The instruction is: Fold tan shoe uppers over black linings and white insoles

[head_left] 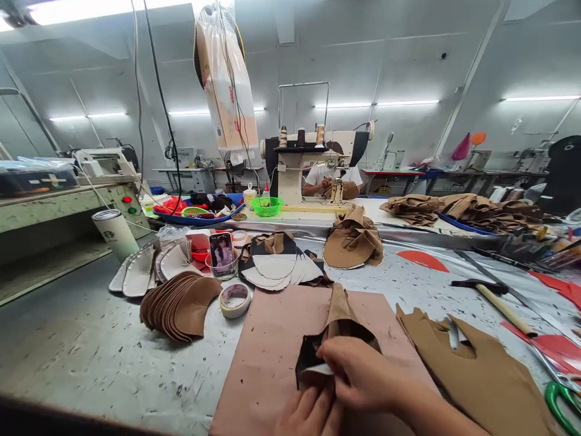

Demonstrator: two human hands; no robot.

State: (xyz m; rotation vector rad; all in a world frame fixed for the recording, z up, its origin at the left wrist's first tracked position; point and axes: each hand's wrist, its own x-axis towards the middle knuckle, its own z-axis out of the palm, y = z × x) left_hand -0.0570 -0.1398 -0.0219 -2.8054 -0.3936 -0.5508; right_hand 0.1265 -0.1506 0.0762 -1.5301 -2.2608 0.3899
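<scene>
The right hand (pixel 363 370) has its thumb and forefinger nearly together, pinching the near edge of a brown-and-black piece (pixel 339 312). The left hand (pixel 311 413) lies just below, its extended fingers close together and against that same edge; its thumb is out of sight, so I cannot tell whether it grips or only presses. The piece should be light and soft, easily creased rather than broken, with little slip; its rim looks the best place to take hold. It lies on a pinkish board (pixel 267 345), narrowing to a tan, tube-like point away from the hands, with a black inside and a pale strip (pixel 319 369) showing at the fingers. Right of the board is a flat tan piece (pixel 494 378); left, a tape roll (pixel 236 311) and a fanned brown stack (pixel 175 306). Beyond stands a sewing machine (pixel 290 172).
</scene>
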